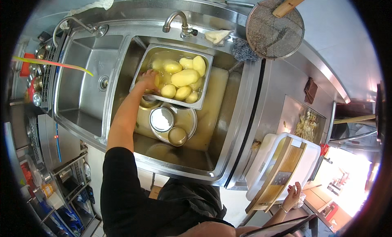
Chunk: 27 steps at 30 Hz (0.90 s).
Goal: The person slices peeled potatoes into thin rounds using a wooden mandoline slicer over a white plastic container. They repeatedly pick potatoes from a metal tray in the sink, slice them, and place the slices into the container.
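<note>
Peeled potatoes [185, 77] lie in water inside a rectangular steel pan [211, 74], tilted in the large sink. My left hand [148, 80] reaches into the pan's left side. Its fingers and thumb close around a peeled potato [157, 80], mostly hidden by the hand. Off to the lower right, my right hand [293, 194] has its fingers apart and holds nothing. It is nearest to a wooden slicer board with a metal blade plate [280, 178], which rests slanted across a white plastic tub [303, 166]. Pale yellow pieces [277, 148] show inside the tub.
Cloudy water, a round lid [161, 119] and a small bowl [177, 136] are under and beside the pan. A faucet [176, 21] overhangs the sink. A mesh strainer [275, 31] and steel wool [245, 49] sit behind. Peelings [307, 125] fill a recess at right.
</note>
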### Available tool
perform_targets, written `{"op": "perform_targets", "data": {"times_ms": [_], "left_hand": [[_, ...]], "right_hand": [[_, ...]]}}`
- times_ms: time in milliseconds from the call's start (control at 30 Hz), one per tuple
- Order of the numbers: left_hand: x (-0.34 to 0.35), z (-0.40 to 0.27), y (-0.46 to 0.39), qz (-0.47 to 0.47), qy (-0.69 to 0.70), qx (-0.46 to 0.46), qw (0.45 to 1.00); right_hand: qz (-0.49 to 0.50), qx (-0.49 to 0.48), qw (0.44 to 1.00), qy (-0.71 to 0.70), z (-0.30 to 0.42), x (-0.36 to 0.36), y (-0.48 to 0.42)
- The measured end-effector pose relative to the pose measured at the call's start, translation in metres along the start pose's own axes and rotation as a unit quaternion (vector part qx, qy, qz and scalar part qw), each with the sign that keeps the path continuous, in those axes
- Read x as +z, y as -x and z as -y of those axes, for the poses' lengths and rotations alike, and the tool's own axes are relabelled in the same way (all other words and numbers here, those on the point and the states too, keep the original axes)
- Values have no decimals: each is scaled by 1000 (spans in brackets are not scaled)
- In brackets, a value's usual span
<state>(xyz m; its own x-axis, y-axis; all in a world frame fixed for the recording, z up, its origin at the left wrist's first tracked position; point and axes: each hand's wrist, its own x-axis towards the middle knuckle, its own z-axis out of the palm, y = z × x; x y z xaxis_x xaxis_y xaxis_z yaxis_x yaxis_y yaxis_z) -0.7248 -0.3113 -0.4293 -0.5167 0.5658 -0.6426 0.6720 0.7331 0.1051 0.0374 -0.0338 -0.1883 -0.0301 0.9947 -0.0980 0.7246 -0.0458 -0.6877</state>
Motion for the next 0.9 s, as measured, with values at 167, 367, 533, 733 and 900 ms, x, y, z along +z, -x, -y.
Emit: {"op": "perform_targets", "data": {"times_ms": [167,367,533,733,900], "left_hand": [[22,-7,-7,-43,-3,-73,996],[26,-15,10,-183,115,-67,974],[7,6,50,-112,784,-29,610],[-32,-97,191,83,949,149,264],[-26,-228,281,105,935,244,234]], "right_hand": [[-10,2,1000,-6,-3,-2,4],[-11,-31,999,-33,-1,-18,9],[-27,-85,994,-57,44,-15,23],[143,-148,968,-142,146,42,74],[378,-172,882,-221,218,100,116]]}}
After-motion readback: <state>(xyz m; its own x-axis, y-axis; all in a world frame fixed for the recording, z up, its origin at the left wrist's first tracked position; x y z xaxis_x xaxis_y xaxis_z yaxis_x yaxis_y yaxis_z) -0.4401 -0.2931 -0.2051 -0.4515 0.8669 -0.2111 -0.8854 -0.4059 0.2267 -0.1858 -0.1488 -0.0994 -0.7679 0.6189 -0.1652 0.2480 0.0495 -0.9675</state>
